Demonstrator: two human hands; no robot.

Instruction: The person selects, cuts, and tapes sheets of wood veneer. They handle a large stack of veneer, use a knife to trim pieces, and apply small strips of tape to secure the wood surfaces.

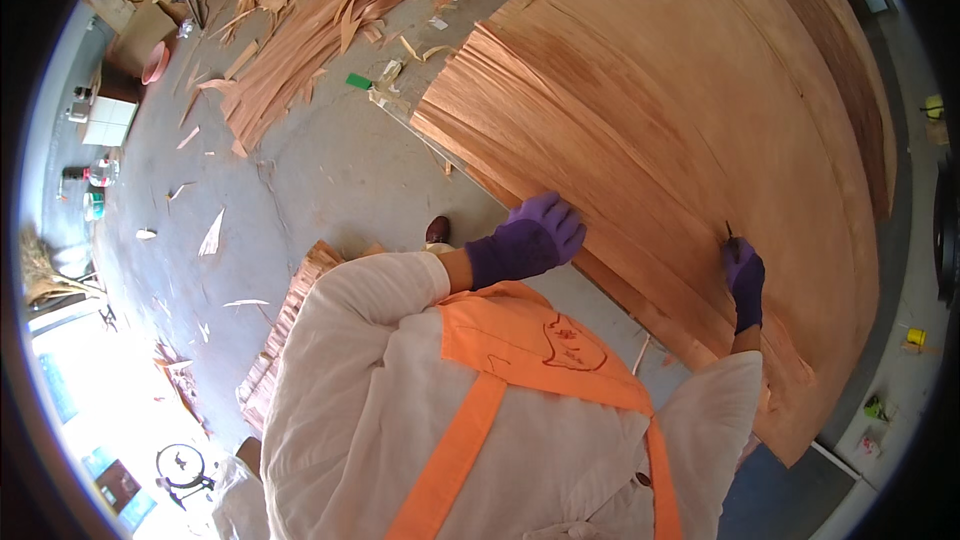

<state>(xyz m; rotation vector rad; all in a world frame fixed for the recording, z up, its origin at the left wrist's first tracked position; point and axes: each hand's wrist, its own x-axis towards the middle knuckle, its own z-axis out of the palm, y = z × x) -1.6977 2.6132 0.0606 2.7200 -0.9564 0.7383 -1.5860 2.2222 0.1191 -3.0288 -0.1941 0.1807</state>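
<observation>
Large, thin sheets of reddish-brown wood veneer (640, 120) lie stacked in front of me, with narrower strips along the near edge. My left hand (530, 237), in a purple glove, rests at that near edge. Its fingers are slightly apart and reach onto the wood, holding nothing. Farther right, my right hand (744, 278) wears the same kind of glove and is closed on a small dark pointed tool (730, 230). The tool's thin tip sticks up past the fingers, close to the veneer surface. Most of its body is hidden in the glove, so its exact kind is unclear.
A pile of veneer offcuts (300, 25) covers the floor at the far left. Loose scraps (212, 232) lie around it. A bundle of strips (290, 330) stands beside my left arm. A green object (359, 81) lies near the stack's far-left corner.
</observation>
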